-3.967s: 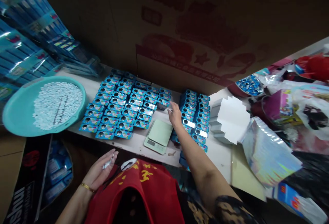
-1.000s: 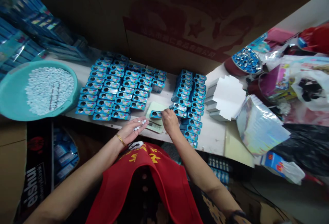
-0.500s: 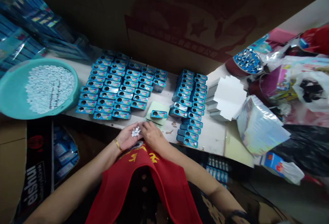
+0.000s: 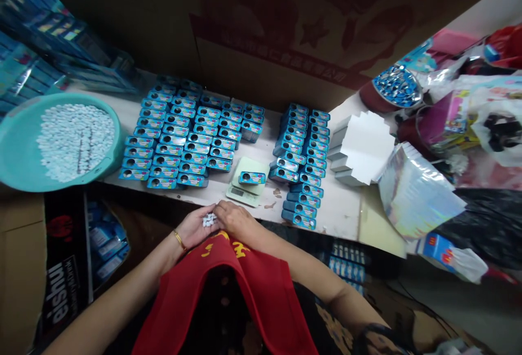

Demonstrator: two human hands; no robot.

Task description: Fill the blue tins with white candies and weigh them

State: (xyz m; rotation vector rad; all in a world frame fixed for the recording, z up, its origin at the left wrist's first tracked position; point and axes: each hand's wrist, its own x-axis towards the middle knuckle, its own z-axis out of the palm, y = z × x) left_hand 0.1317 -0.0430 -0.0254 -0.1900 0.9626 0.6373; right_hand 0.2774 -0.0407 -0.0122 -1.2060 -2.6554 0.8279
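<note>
Low in front of my red apron (image 4: 261, 273), my left hand (image 4: 194, 228) is cupped palm up around a small heap of white tablets (image 4: 209, 219). Against its fingers lies my right hand (image 4: 235, 219), palm down, its fingers bent in at the edge of the heap. The right fingertips are partly hidden, so anything pinched there cannot be made out. Just beyond the hands, a pale green kitchen scale (image 4: 244, 196) carries one small blue box (image 4: 252, 178) with a dark round hole on top.
Rows of similar blue boxes (image 4: 169, 148) stand left of the scale, more boxes (image 4: 304, 167) right of it. A turquoise basin (image 4: 16, 151) of white tablets sits far left. White cartons (image 4: 362, 148) are at right. A large cardboard box (image 4: 261, 34) walls off the back.
Both hands have come slightly down and left, closer to my body, still together around the tablets. More of the scale now shows. The view has shifted a little.
</note>
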